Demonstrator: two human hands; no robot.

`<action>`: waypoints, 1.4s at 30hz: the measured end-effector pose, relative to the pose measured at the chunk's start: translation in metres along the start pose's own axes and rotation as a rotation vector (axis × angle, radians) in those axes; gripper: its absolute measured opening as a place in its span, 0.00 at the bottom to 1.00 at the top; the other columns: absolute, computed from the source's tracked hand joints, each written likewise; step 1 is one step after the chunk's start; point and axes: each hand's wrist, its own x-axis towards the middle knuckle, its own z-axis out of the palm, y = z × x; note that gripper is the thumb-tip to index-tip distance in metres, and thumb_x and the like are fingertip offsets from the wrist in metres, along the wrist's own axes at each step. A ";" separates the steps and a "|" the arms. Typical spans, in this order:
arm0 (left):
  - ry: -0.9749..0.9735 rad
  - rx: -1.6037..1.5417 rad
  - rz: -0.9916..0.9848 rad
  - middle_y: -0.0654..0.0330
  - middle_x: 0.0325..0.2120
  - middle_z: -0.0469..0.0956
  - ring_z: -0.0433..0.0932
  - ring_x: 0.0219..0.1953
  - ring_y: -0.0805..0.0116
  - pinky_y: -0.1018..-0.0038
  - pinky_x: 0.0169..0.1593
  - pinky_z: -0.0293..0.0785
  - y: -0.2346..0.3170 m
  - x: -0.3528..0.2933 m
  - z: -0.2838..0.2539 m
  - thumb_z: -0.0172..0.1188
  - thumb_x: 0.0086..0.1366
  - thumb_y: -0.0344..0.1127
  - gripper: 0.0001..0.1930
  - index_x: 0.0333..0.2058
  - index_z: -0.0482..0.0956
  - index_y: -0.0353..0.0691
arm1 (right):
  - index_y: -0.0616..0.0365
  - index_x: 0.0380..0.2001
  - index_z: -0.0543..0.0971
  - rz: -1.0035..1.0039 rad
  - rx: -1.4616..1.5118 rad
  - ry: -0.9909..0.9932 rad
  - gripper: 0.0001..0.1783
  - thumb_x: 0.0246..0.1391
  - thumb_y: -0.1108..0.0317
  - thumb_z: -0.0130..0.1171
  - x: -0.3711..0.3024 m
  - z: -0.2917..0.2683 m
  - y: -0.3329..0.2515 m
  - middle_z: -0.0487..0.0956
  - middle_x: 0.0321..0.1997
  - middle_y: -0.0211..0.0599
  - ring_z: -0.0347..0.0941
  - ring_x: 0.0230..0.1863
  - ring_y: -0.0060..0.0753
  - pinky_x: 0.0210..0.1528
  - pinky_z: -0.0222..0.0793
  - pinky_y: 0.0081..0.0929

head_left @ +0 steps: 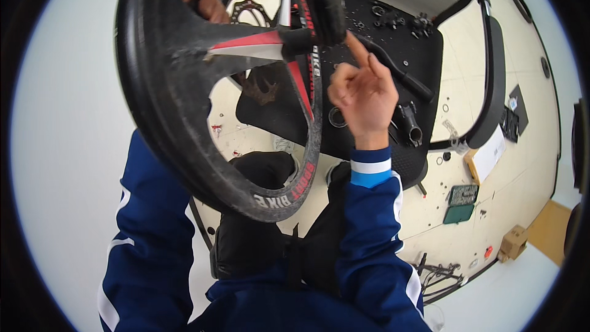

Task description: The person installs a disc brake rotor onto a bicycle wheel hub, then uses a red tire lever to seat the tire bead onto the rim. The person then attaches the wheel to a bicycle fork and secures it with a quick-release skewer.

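Observation:
A black bicycle wheel (175,80) with red and white spokes is held up on the left, tilted. Through a gap between its spokes show the curled fingers of my left hand (208,5), closed on the wheel. The wheel hides the rest of that hand and its wrist. My right hand (367,93) is raised, palm toward me, and grips nothing. Its index finger stretches up to the tyre's edge and seems to touch it. The thumb stands apart and the other fingers are bent. Beyond the wheel is a toothed disc (248,7).
A black chair seat (412,49) carries a black bar (402,77), a clamp-like metal part (410,124), a ring (336,117) and small loose parts. The chair's armrest (493,77) rises at right. On the floor are a green case (461,204) and a cardboard box (514,241).

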 end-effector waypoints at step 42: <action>0.239 0.202 0.172 0.62 0.17 0.61 0.63 0.20 0.70 0.74 0.29 0.65 0.005 -0.002 0.023 0.51 0.58 0.39 0.09 0.30 0.69 0.40 | 0.69 0.49 0.74 -0.113 -0.089 -0.008 0.21 0.55 0.66 0.50 -0.003 -0.001 0.011 0.75 0.22 0.40 0.53 0.14 0.14 0.17 0.51 0.15</action>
